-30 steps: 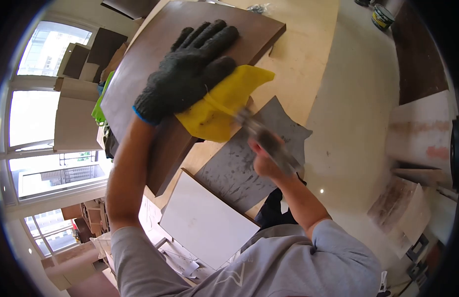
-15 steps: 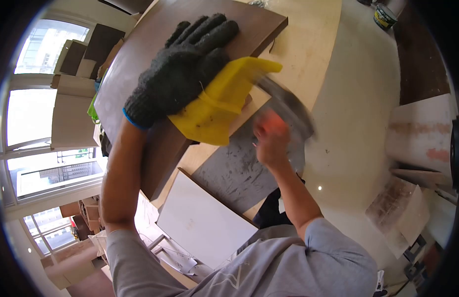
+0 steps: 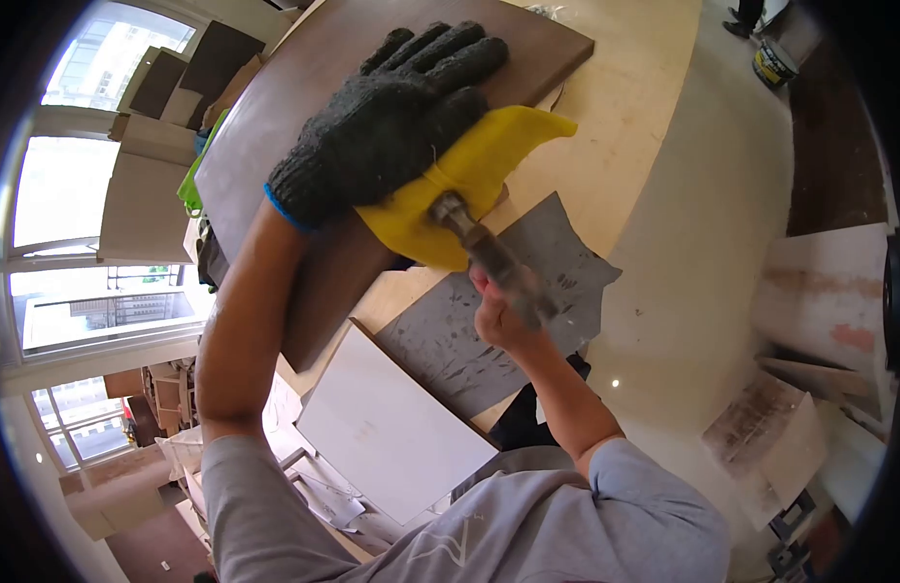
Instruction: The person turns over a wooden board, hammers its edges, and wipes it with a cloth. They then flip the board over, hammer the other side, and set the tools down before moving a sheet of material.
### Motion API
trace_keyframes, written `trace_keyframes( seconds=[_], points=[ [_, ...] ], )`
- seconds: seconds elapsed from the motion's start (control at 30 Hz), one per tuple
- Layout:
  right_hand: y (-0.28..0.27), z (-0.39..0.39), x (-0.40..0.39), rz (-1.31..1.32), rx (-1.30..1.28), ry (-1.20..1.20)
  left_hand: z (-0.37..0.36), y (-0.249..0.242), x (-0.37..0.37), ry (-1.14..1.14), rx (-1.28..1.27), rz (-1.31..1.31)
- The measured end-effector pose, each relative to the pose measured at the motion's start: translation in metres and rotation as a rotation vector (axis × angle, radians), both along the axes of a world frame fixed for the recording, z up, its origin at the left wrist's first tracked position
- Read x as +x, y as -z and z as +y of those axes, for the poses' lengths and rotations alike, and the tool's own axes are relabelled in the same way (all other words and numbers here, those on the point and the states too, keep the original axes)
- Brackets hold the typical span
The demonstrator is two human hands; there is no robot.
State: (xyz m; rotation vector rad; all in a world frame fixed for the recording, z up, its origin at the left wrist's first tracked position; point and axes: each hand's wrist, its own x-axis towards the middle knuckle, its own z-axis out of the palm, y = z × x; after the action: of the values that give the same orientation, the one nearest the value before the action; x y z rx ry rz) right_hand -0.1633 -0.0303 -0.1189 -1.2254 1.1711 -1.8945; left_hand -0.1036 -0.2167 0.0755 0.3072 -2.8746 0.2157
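My left hand [image 3: 387, 121], in a black knit glove with a blue cuff edge, lies with fingers stretched out on the brown board [image 3: 275, 126]. Beneath its lower edge, a yellow cloth-like sheet [image 3: 498, 151] drapes over the board's side. My right hand [image 3: 503, 316], bare, is closed on a hammer [image 3: 493, 257], whose metal head overlaps the yellow sheet in view; whether it touches cannot be told. The hammer's handle is mostly hidden behind its head and my fingers.
A grey, stained sheet [image 3: 459, 340] and a white panel [image 3: 391, 418] lie nearer my body. The pale wooden tabletop [image 3: 634, 107] has a curved edge on the right. A tub [image 3: 774, 64] stands on the floor near a person's foot [image 3: 738, 26].
The hammer has swung from right of the yellow sheet leftward to it, and my right hand has moved down and left. My left hand still lies flat. A person's foot has appeared.
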Motion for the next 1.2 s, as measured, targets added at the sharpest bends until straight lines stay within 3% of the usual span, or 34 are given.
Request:
trace_keyframes(
  seconds=[0.03, 0.1, 0.2, 0.3, 0.4, 0.53, 0.6, 0.63, 0.8, 0.83, 0.93, 0.97, 1.07, 1.13, 1.17, 1.2],
  points=[
    [0.006, -0.001, 0.005, -0.034, 0.055, -0.019, 0.003, 0.000, -0.001, 0.002, 0.007, -0.007],
    [-0.023, -0.004, -0.004, 0.334, 0.766, -0.246, 0.003, -0.002, -0.001, -0.003, -0.002, -0.023],
    [-0.009, 0.018, 0.006, 0.031, -0.140, -0.005, -0.002, 0.001, 0.001, 0.012, -0.009, -0.023],
    [-0.003, 0.007, -0.003, 0.151, -0.081, 0.014, -0.006, 0.008, 0.001, -0.001, -0.047, 0.032],
    [0.009, 0.011, -0.011, 0.141, -0.152, -0.042, 0.000, 0.006, 0.000, -0.079, 0.087, 0.083],
    [0.016, 0.004, -0.011, 0.276, -0.086, 0.055, -0.004, -0.008, 0.001, 0.056, -0.105, -0.056],
    [0.025, -0.005, -0.004, 0.261, -0.039, 0.075, 0.000, 0.003, 0.000, -0.086, 0.070, 0.024],
    [0.030, 0.000, 0.002, 0.250, 0.006, 0.086, 0.000, 0.006, 0.002, -0.060, 0.039, 0.000],
    [-0.004, -0.008, -0.006, -0.223, 0.024, -0.057, 0.000, -0.001, 0.000, -0.028, -0.021, -0.016],
    [-0.005, -0.012, -0.003, -0.305, -0.356, -0.017, 0.001, 0.000, 0.000, -0.081, 0.078, 0.023],
    [-0.025, -0.026, -0.010, -0.141, 0.080, -0.048, -0.005, -0.002, 0.004, 0.077, -0.174, -0.026],
    [-0.015, -0.023, -0.005, -0.264, 0.188, 0.009, -0.008, 0.000, 0.005, 0.065, -0.146, -0.023],
    [-0.013, -0.012, -0.014, -0.477, -0.277, -0.082, 0.000, 0.006, -0.002, -0.106, 0.168, 0.153],
    [-0.013, -0.020, -0.004, -0.587, -0.170, -0.067, -0.004, 0.004, 0.002, 0.003, -0.031, 0.054],
    [-0.014, -0.025, -0.006, -0.503, -0.014, -0.076, -0.005, 0.001, 0.004, 0.055, -0.142, 0.007],
    [-0.016, -0.030, -0.007, -0.421, 0.135, -0.086, -0.003, 0.000, 0.002, 0.031, -0.076, 0.003]
  ],
)
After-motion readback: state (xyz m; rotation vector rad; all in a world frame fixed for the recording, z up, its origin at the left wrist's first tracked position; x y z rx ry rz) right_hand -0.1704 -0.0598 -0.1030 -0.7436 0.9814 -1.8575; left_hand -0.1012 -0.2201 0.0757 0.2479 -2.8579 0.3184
